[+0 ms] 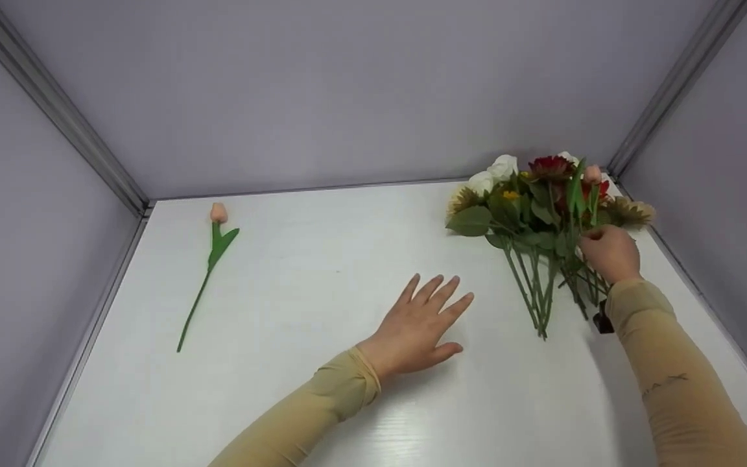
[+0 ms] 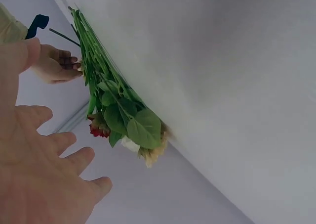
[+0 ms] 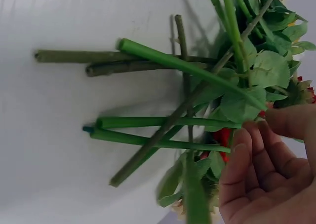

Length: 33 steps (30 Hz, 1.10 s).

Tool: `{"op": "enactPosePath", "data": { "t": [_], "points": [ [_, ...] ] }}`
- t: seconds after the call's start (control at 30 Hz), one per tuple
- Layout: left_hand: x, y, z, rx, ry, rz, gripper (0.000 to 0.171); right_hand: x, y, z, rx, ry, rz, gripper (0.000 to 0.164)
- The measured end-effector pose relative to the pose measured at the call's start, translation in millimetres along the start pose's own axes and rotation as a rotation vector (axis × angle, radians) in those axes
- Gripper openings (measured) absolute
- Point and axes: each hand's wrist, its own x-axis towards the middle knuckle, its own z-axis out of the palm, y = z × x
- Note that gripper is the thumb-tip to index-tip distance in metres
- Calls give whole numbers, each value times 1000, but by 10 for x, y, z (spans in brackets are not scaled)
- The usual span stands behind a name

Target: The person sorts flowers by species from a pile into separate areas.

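A pile of artificial flowers [image 1: 529, 207] lies at the back right of the white table, with white, dark red, peach and cream heads. My right hand [image 1: 612, 254] is at its right side, pinching a smooth green flower stem [image 3: 187, 68] between thumb and fingertips. A pink tulip head [image 1: 592, 174] shows just beyond that hand. Other stems [image 3: 148, 135] cross below, their cut ends toward the table's front. My left hand [image 1: 412, 331], fingers spread and holding nothing, hovers palm down over the table left of the stems.
A single pink tulip [image 1: 218, 250] with a green stem lies apart on the left of the table [image 1: 308, 298]. Grey panels [image 1: 347, 97] stand behind and on both sides. A small black device [image 1: 602, 319] sits under the right wrist.
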Motion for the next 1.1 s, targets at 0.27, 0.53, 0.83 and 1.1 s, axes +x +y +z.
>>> {"op": "enactPosePath", "data": {
  "t": [0.27, 0.53, 0.83, 1.1],
  "points": [
    [37, 111, 77, -5, -25, 20, 81, 1, 47, 35, -14, -87, 2, 27],
    [41, 110, 72, -13, -24, 27, 80, -45, 53, 6, 45, -76, 17, 30],
    [25, 84, 84, -36, -16, 34, 78, -148, 44, -73, 108, -54, 45, 41],
    [13, -1, 78, -119, -14, -7, 74, -253, -113, -67, 259, 13, 90, 51]
  ]
}}
